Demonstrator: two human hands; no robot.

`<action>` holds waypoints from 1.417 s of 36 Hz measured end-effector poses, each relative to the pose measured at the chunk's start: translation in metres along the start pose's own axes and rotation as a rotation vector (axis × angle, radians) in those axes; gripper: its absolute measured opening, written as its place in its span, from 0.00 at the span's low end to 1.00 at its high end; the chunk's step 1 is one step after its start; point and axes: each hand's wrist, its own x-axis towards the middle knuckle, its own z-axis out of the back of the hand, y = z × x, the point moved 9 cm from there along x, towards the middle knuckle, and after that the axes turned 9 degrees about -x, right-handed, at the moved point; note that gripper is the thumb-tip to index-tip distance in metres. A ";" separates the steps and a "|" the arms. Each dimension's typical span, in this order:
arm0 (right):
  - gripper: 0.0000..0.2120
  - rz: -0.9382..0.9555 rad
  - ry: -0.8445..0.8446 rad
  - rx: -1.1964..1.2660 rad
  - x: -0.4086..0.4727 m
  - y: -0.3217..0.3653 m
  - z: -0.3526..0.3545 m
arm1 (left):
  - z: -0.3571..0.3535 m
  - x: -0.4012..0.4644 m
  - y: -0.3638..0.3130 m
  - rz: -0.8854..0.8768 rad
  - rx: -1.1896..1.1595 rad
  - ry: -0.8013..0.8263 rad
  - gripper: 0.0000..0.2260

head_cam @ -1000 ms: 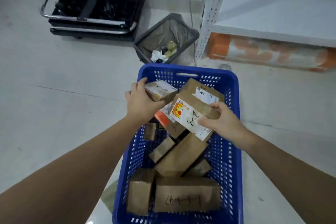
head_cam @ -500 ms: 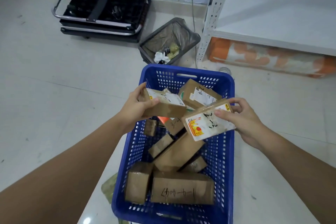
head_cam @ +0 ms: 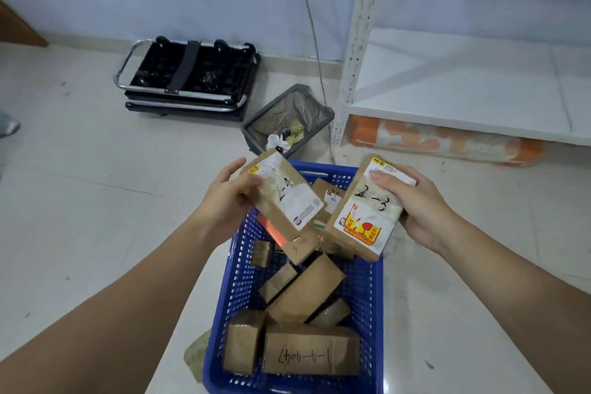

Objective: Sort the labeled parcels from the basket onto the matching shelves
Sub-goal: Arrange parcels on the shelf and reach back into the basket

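Beyond the blue basket (head_cam: 372,297) stands the white shelf unit (head_cam: 463,83). Inside the basket lie brown parcels (head_cam: 310,349). Above its far end, the right hand (head_cam: 415,201) grips a red-and-yellow-labelled parcel (head_cam: 364,211), and the left hand (head_cam: 228,198) grips a white-labelled parcel (head_cam: 284,192).

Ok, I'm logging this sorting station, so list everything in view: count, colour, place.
basket: one, blue, on floor.
held parcels: two, brown with white labels; left parcel, right parcel, both above basket.
parcels in basket: several, brown; exact count unclear.
shelf: one, white, upper right.
bin: one, grey, beside shelf post.
folded trolley: one, black, by wall.
orange roll: one, under shelf.
left hand: grips left parcel.
right hand: grips right parcel.
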 end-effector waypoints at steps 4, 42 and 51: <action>0.18 0.046 -0.008 0.053 -0.032 0.079 0.004 | -0.048 -0.044 -0.061 0.006 0.073 0.064 0.34; 0.19 0.854 -0.545 -0.219 -0.661 0.533 0.182 | -0.388 -0.606 -0.502 -0.776 0.190 0.562 0.20; 0.23 0.902 -0.725 -0.133 -0.763 0.489 0.335 | -0.520 -0.695 -0.420 -0.787 0.223 0.791 0.21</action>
